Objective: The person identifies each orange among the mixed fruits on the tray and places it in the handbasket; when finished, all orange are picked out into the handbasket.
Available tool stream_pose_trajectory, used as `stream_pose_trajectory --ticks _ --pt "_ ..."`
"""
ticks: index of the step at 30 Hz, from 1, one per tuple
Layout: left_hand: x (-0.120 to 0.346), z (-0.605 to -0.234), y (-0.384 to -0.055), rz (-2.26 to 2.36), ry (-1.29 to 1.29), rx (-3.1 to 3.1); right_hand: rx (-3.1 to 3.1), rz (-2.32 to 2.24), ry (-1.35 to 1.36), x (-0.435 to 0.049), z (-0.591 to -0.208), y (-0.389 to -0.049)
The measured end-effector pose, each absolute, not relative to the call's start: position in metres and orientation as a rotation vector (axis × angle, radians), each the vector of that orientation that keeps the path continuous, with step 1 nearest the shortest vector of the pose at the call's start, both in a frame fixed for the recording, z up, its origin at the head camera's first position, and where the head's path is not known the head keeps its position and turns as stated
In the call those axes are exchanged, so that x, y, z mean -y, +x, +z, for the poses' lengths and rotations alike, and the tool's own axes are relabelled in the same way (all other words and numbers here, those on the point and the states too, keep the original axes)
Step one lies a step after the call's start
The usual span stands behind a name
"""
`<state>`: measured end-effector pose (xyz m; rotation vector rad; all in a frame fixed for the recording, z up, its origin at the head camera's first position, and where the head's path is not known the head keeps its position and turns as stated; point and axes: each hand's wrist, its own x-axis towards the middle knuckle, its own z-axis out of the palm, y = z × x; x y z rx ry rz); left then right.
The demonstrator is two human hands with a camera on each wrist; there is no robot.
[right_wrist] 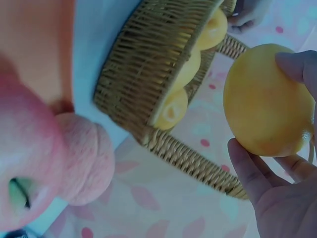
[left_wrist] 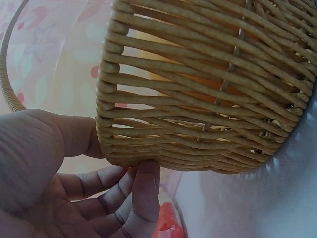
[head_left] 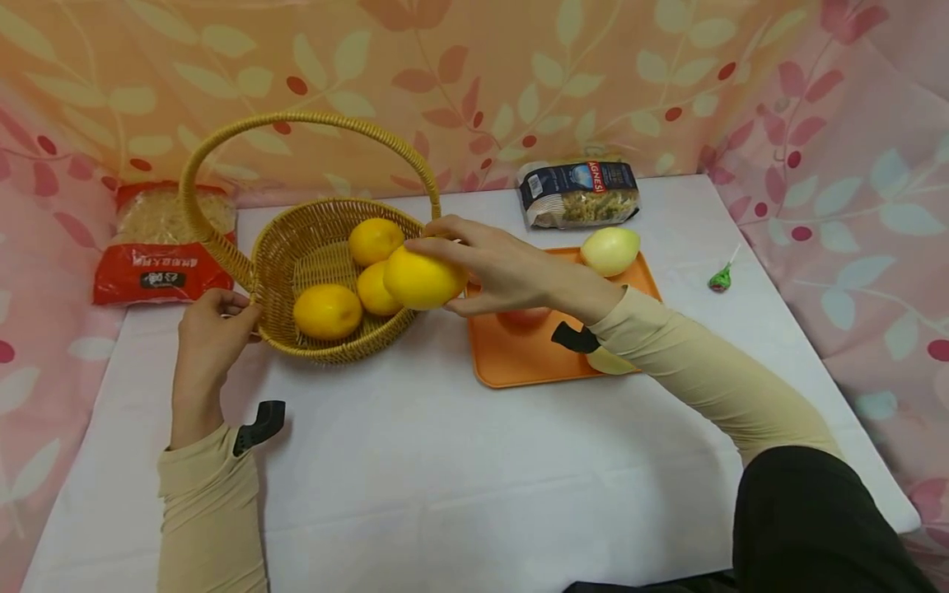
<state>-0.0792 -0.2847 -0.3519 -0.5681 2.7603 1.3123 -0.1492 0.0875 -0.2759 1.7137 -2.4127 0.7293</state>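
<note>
My right hand [head_left: 504, 268] holds a yellow lemon [head_left: 424, 278] above the right rim of the wicker basket [head_left: 393, 329]. In the right wrist view, thumb and fingers are curled round the same lemon [right_wrist: 267, 99]. Three more lemons [head_left: 327, 312] lie in the basket. At the basket's left side, my left hand [head_left: 211, 338] grips the rim. The left wrist view shows the thumb on one side of the woven wall [left_wrist: 198, 94] and the fingertips against the other. The tall basket handle [head_left: 311, 119] stands upright.
Right of the basket lies an orange tray [head_left: 511, 362] with pale green produce [head_left: 611, 251] and pinkish fruit [right_wrist: 81, 158], partly under my right arm. A pasta bag [head_left: 581, 195] lies behind it, a red-and-clear food bag [head_left: 163, 247] at left, a green lollipop [head_left: 720, 278] at right.
</note>
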Motion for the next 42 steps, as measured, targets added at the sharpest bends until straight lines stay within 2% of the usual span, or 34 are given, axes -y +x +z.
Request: stream_pose_trajectory --ticks 14,28,42 --pt "0.286 -0.35 -0.078 1.28 -0.578 -2.744 2.483 0.683 1.585 -0.037 -0.28 -0.154" --pt "0.286 -0.35 -0.079 1.293 -0.607 -2.726 2.649 0.492 1.39 0.019 -0.276 -0.175" --pt "0.285 -0.352 -0.08 1.296 -0.617 -2.705 2.804 0.219 1.382 0.053 -0.29 -0.184"
